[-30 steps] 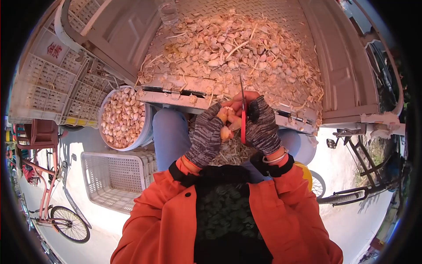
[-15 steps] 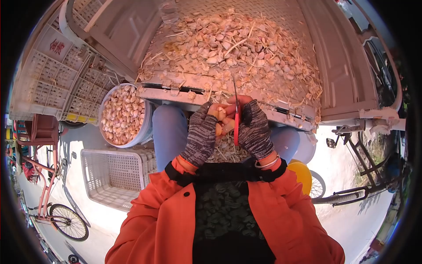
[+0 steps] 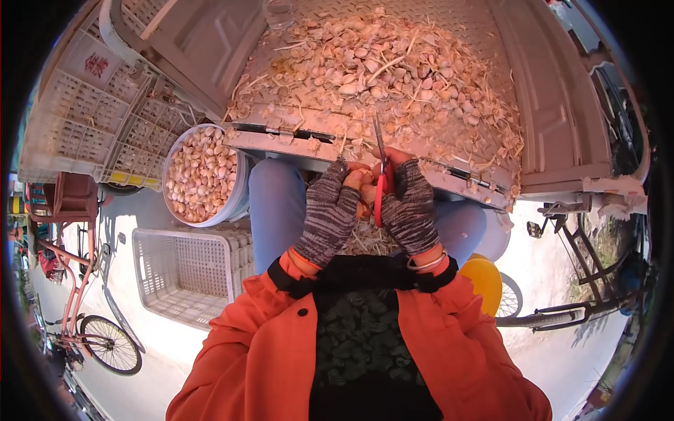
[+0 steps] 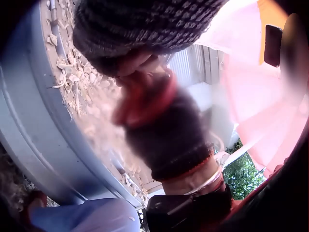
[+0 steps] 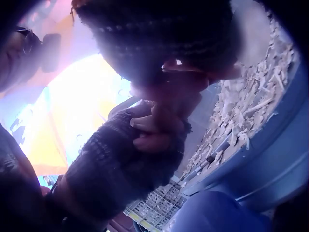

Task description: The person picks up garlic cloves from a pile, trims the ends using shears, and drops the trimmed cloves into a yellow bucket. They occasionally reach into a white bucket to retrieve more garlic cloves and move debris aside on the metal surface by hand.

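Note:
Both hands wear grey-black knitted gloves with bare fingertips and meet above the lap in the head view. My right hand (image 3: 411,203) holds scissors with red handles (image 3: 380,196), their thin blades (image 3: 379,137) pointing away toward the heap. My left hand (image 3: 328,210) pinches a pale piece of garlic (image 3: 366,191) in its fingertips, mostly hidden by the fingers of both hands. In the left wrist view the red scissor handle (image 4: 147,104) is blurred beside the right glove (image 4: 166,135). The right wrist view shows the left glove (image 5: 120,159) with curled fingers close to the right hand's fingertips.
Beyond the hands, a heap of garlic cloves, skins and stalks (image 3: 393,67) covers a metal truck bed (image 3: 337,10). A white bucket of garlic cloves (image 3: 203,175) stands at left, above a plastic crate (image 3: 189,270). Bicycles (image 3: 109,344) and a yellow container (image 3: 483,281) flank the person.
The right hand and scissors have shifted slightly left, closer to the left hand, and the blades have tilted a little. The head view has moved slightly. Both hands keep their hold.

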A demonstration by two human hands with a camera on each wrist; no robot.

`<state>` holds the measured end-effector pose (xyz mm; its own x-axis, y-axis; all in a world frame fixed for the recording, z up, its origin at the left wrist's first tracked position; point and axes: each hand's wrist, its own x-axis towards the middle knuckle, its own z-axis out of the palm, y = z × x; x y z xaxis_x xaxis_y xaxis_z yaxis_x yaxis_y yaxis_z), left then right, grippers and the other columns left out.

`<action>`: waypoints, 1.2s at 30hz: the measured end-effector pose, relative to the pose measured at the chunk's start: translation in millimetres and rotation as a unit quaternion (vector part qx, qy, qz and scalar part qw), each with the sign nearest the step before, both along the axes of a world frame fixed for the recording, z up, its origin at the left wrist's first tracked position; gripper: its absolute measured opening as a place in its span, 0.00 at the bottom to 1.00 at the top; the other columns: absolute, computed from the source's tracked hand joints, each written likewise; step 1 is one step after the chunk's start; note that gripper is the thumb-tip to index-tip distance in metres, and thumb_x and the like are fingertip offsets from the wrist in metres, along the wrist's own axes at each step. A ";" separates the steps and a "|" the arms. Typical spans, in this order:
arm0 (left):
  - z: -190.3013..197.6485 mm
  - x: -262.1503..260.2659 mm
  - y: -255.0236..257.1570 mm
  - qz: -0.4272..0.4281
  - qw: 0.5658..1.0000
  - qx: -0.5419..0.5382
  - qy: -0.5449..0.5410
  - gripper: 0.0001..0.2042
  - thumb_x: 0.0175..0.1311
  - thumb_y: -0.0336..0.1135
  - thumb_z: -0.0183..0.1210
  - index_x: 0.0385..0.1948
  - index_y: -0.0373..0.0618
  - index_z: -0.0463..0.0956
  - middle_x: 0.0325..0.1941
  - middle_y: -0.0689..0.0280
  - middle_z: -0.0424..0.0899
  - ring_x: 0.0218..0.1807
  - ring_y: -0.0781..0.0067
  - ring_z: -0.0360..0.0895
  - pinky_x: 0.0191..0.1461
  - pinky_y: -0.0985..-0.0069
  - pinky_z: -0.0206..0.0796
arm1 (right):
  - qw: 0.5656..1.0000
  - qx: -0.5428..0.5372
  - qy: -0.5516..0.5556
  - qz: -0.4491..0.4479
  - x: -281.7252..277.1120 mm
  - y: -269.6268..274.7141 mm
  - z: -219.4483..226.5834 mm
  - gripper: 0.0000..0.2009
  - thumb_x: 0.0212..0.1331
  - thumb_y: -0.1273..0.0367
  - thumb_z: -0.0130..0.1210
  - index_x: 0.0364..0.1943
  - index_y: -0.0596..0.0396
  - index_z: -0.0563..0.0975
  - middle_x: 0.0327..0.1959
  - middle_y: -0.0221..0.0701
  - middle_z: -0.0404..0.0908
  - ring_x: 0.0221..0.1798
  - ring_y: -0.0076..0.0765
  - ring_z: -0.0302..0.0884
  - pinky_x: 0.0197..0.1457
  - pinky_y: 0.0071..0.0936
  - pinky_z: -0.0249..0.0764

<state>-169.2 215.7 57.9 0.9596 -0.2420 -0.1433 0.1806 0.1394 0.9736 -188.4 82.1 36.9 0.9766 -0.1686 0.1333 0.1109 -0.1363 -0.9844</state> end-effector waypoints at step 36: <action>-18.5 1.6 24.3 -0.172 0.935 -0.245 0.192 0.12 0.66 0.38 0.54 0.44 0.40 0.71 0.34 0.63 0.77 0.20 0.83 0.67 0.18 0.86 0.53 | 0.986 -0.098 -0.037 0.132 3.7 -37.7 26.3 0.25 0.43 0.70 0.71 0.49 0.56 0.75 0.37 0.30 0.78 0.40 0.29 0.77 0.44 0.25 0.73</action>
<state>-167.6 240.0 39.5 0.7139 -0.6530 -0.2530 0.6199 0.4211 0.6622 -184.6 44.4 63.2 0.9692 0.1270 0.2109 0.2389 -0.2796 -0.9299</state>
